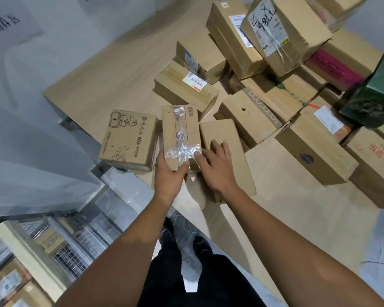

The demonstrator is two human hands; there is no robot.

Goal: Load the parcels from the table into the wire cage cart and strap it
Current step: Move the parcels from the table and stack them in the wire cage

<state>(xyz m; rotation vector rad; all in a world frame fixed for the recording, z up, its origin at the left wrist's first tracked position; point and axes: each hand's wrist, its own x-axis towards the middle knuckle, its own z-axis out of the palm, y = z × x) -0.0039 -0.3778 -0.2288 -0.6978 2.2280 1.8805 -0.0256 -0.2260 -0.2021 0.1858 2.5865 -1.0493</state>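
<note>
Head view: left grip [170, 173] holds taped parcel [180, 129]; right grip [215, 167] flat on plain parcel [220, 131]; cart [75, 255] holds boxes [8, 282].

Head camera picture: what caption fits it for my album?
Left hand grips a taped brown cardboard parcel on the pale wooden table; right hand rests on a plain brown box.

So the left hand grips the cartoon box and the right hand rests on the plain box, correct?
Not quite. In the head view the left hand grips the taped box, beside the cartoon box; the right hand rests on the plain box.
</note>
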